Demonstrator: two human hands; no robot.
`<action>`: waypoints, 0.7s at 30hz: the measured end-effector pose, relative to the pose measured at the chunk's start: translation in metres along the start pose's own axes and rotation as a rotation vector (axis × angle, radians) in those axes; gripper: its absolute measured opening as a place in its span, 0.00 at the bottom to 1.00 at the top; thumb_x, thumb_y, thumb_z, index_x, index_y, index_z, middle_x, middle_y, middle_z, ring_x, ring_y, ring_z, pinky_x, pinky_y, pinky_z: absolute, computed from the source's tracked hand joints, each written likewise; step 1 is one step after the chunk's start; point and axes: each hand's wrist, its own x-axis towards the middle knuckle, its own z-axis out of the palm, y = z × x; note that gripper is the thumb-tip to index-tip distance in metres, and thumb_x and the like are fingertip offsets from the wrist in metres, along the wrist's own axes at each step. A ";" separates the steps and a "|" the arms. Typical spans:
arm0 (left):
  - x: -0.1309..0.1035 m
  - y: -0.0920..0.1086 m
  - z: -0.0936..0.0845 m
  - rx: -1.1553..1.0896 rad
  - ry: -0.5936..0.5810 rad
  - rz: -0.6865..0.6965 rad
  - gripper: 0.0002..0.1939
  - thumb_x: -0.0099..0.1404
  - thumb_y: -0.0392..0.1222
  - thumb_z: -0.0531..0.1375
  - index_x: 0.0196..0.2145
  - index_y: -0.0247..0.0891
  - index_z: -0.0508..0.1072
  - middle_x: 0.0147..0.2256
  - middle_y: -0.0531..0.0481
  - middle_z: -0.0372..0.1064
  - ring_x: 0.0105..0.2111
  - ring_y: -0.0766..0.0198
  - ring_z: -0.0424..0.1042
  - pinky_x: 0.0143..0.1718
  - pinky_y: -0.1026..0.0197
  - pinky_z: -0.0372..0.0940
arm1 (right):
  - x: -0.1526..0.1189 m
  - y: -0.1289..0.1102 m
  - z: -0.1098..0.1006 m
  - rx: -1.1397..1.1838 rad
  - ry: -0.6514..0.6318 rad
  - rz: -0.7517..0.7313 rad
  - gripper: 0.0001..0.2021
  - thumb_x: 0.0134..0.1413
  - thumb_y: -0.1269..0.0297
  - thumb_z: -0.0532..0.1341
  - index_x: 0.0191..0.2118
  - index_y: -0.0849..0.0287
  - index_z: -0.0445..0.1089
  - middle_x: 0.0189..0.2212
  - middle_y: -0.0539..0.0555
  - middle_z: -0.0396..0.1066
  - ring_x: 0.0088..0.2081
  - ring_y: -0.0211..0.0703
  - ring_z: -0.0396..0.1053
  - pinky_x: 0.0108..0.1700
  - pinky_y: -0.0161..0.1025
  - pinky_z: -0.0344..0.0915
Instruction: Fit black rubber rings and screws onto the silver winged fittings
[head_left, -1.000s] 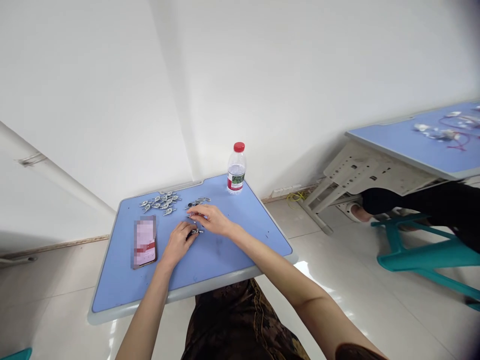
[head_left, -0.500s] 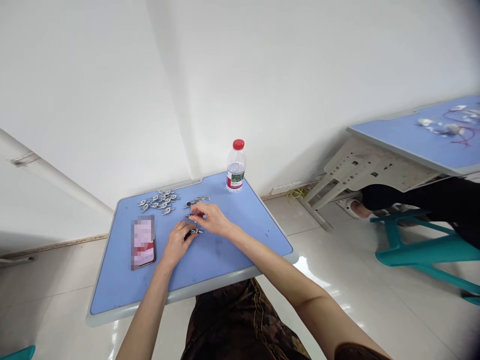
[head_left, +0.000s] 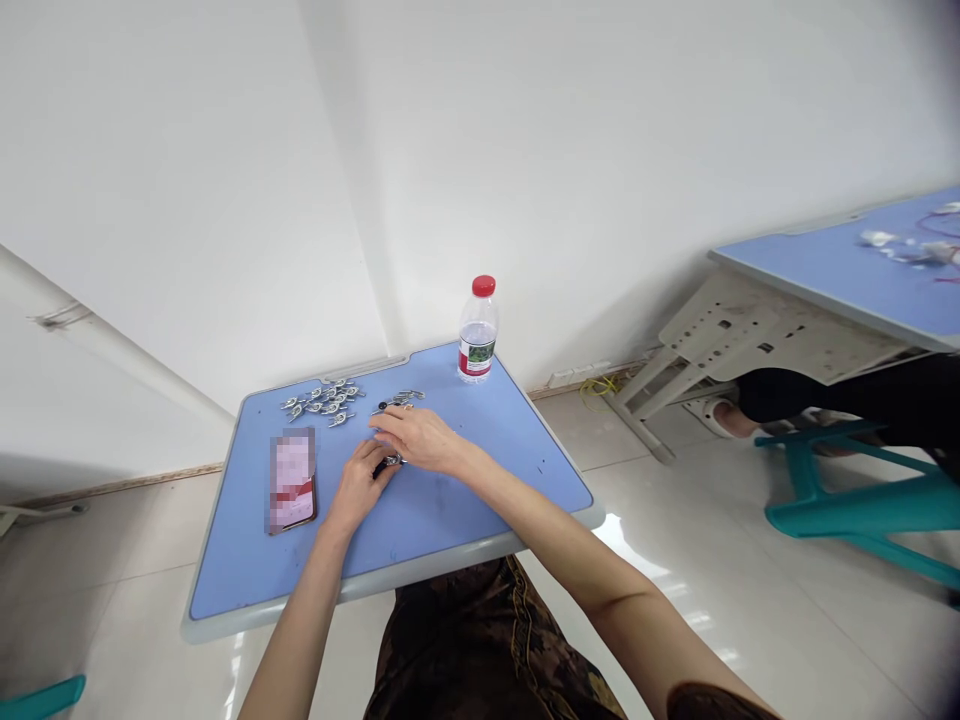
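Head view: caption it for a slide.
Two bare hands work over a small metal part on a blue table.

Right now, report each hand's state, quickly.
Left hand: fingers closed on a small, shiny metal part.
Right hand: fingers bent over that part; whether they grip anything cannot be told.

Clear bottle (head_left: 478, 335) with a red cap, upright at the far right corner of the blue table (head_left: 465, 500). A phone (head_left: 293, 482) lies on the table's left side. Right of the table, a seated person's leg (head_left: 817, 400) and a teal stool (head_left: 862, 505).
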 end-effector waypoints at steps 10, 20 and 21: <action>-0.001 0.002 -0.001 -0.026 -0.016 -0.012 0.06 0.64 0.38 0.58 0.40 0.39 0.72 0.39 0.46 0.70 0.42 0.57 0.67 0.44 0.53 0.65 | 0.002 0.006 0.003 0.293 0.084 -0.013 0.07 0.59 0.71 0.56 0.40 0.60 0.70 0.33 0.54 0.71 0.33 0.38 0.67 0.37 0.35 0.63; -0.001 0.002 0.000 -0.042 -0.019 -0.030 0.06 0.64 0.38 0.58 0.40 0.39 0.72 0.37 0.47 0.70 0.40 0.58 0.67 0.43 0.53 0.64 | -0.009 0.001 0.007 0.370 0.242 0.194 0.01 0.54 0.69 0.61 0.32 0.60 0.68 0.27 0.48 0.66 0.28 0.34 0.62 0.32 0.32 0.59; -0.001 0.003 -0.001 -0.046 -0.018 -0.033 0.06 0.64 0.38 0.58 0.40 0.39 0.72 0.38 0.47 0.70 0.40 0.58 0.68 0.43 0.53 0.64 | -0.009 0.000 0.008 0.366 0.240 0.199 0.02 0.54 0.68 0.62 0.32 0.60 0.68 0.26 0.48 0.65 0.28 0.34 0.62 0.32 0.32 0.59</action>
